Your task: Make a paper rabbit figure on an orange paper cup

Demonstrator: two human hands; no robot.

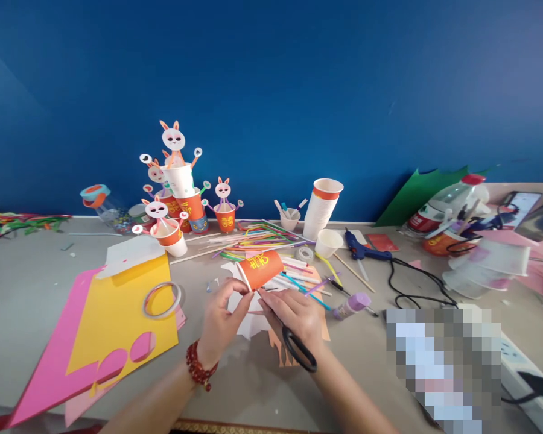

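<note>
- The left hand held an orange paper cup by its rim, with the fingers pinched on it.
- The orange paper cup lay tipped on its side in the air, just above the table, near the middle and close to the person.
- The right hand was closed around black scissors, and the tips of the scissors pointed up at the rim of the cup.
- A red bead bracelet sat on the left wrist.
- Some white paper lay on the table under both hands.
- A yellow sheet lay on a pink sheet to the left, and a ring of tape rested on the yellow sheet.
- Many colored straws lay in a pile behind the cup.
- A stack of paper cups stood behind the straws, and one small white cup stood just beside the stack.
- Bunny cups with little paper faces stood piled up at the back left.
- A blue glue gun lay to the right, with its black cord curling on the table.
- A purple glue stick lay near the right hand.
- A blue wall stood behind the table.
</note>
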